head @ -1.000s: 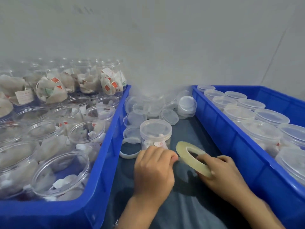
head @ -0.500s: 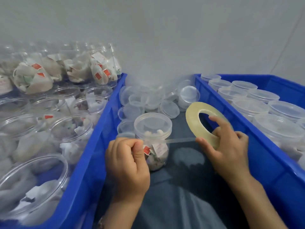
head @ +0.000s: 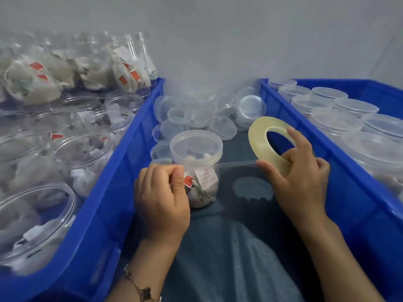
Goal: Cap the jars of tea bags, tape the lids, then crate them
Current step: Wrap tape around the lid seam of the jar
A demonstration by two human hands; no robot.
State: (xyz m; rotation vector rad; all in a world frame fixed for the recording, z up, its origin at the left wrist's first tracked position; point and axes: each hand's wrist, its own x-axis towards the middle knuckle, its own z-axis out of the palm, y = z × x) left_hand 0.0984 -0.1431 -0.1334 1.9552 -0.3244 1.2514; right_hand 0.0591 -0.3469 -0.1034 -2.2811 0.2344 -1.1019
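Nearest, a grey-blue cloth (head: 229, 258) covers the lap-like surface between two blue crates; both forearms enter from the bottom edge, cut off by the frame, and a bracelet (head: 139, 288) sits on the left wrist.

The left hand (head: 161, 197) is curled into a fist, thumb and forefinger pinching the free end of a clear tape strip (head: 235, 164) just beside the capped jar (head: 196, 168). Whether the tape already sticks to the jar wall is hard to tell, since the fist hides the jar's near-left side. The jar stands upright on the cloth between the hands, lid on, tea bags with red and white tags visible through its wall.

The right hand (head: 298, 177) grips the tape roll (head: 268, 142): fingers hook through the hole, the thumb lies on the strip where it leaves the roll. The roll is tilted, its lower rim hidden behind the hand.

The left crate (head: 104, 214) holds open jars of tea bags (head: 82, 153); the nearest ones are blurred and cut by the frame edge. The right crate (head: 327, 171) holds lidded jars (head: 335, 125), their bodies mostly hidden below the crate wall.

Farther back, loose clear lids (head: 196, 114) lie heaped between the crates, overlapping so that single ones are hard to separate. Beyond the left crate, stacked filled jars (head: 122, 68) fade into blur against the grey wall (head: 239, 40).
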